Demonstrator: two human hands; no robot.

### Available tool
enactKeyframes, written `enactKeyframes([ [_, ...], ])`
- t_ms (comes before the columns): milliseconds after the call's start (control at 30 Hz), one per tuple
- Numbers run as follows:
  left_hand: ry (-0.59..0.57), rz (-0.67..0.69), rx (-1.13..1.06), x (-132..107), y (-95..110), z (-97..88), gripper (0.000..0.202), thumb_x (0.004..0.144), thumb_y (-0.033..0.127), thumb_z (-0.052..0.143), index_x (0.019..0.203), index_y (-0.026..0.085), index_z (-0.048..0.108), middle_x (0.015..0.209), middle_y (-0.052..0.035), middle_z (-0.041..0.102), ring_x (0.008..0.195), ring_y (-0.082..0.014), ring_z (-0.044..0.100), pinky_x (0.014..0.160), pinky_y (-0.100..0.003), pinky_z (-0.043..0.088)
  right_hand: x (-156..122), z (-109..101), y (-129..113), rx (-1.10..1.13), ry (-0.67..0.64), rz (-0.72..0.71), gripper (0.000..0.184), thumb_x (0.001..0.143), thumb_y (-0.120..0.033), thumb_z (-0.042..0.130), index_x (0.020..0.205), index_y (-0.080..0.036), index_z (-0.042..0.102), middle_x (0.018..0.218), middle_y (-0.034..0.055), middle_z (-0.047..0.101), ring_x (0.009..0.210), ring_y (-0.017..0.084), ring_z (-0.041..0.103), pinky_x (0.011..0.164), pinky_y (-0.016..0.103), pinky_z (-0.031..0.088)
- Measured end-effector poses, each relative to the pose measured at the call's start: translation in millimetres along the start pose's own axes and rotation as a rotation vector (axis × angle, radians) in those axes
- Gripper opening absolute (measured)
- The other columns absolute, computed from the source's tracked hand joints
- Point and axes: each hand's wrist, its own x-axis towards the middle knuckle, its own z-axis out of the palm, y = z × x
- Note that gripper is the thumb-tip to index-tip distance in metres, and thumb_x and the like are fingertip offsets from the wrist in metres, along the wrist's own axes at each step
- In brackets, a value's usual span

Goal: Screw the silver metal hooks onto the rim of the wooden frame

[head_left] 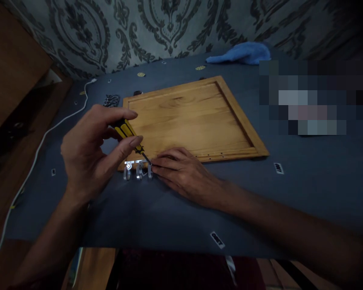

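Note:
A wooden board (193,117) with a raised frame lies on a dark blue cloth. Three small metal hooks (137,169) hang along its near left edge. My left hand (90,153) is closed round a yellow and black screwdriver (128,135), whose tip points down at the rightmost hook. My right hand (181,171) rests flat on the cloth beside that hook, its fingertips pinched against the hook and the screwdriver tip.
A pile of spare metal hooks (111,100) lies past the board's far left corner. A white cable (42,141) runs along the left. A blue cloth (242,54) is bunched at the back by the patterned wall. A wooden cabinet (12,64) stands left.

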Motion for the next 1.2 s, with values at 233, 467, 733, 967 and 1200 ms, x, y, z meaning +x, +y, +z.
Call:
enactKeyframes([
  [233,-0.019,0.012,0.035,0.9,1.3,-0.8,0.05,0.081,0.013,0.081,0.126,0.029,0.072,0.108,-0.0001,0.076,0.085,-0.0117,0.069,0.073,-0.021,0.06,0.0,1.0,-0.3,-0.016,0.018,-0.002,0.023,0.104,-0.019,0.055,0.119,-0.016,0.073,0.118,0.0076,0.078,0.114,0.025,0.063,0.097,0.044,0.05],
  [467,-0.033,-0.094,0.015,-5.6,-3.3,1.9,0.041,0.088,0.021,0.076,0.127,0.03,0.069,0.11,-0.0017,0.072,0.09,-0.0139,0.07,0.075,-0.026,0.058,-0.4,0.9,0.8,-0.014,-0.002,-0.014,0.025,0.104,-0.021,0.055,0.121,-0.014,0.072,0.118,0.0089,0.077,0.114,0.025,0.062,0.097,0.044,0.05],
  [733,0.0,-0.041,-0.019,-0.2,0.6,2.5,0.049,0.082,0.013,0.08,0.127,0.031,0.071,0.109,-0.0006,0.074,0.087,-0.0127,0.071,0.074,-0.022,0.062,0.2,0.7,0.6,-0.022,0.008,-0.018,0.023,0.102,-0.019,0.057,0.119,-0.012,0.072,0.116,0.0094,0.077,0.113,0.025,0.061,0.097,0.043,0.049],
  [967,-0.001,-0.142,-0.021,-4.5,2.1,5.0,0.044,0.083,0.017,0.08,0.123,0.033,0.071,0.106,-0.0008,0.072,0.087,-0.0144,0.07,0.068,-0.025,0.06,0.3,0.6,0.6,-0.018,-0.011,-0.011,0.024,0.104,-0.02,0.055,0.12,-0.014,0.072,0.118,0.0084,0.077,0.113,0.025,0.062,0.097,0.043,0.048],
  [1200,-0.026,-0.064,-0.112,1.1,1.2,3.3,0.049,0.08,0.012,0.082,0.126,0.027,0.07,0.103,-0.001,0.073,0.084,-0.0128,0.073,0.073,-0.023,0.063,0.4,0.4,0.1,0.002,-0.023,-0.002,0.024,0.102,-0.018,0.057,0.121,-0.015,0.072,0.118,0.0096,0.076,0.114,0.025,0.061,0.097,0.045,0.05],
])
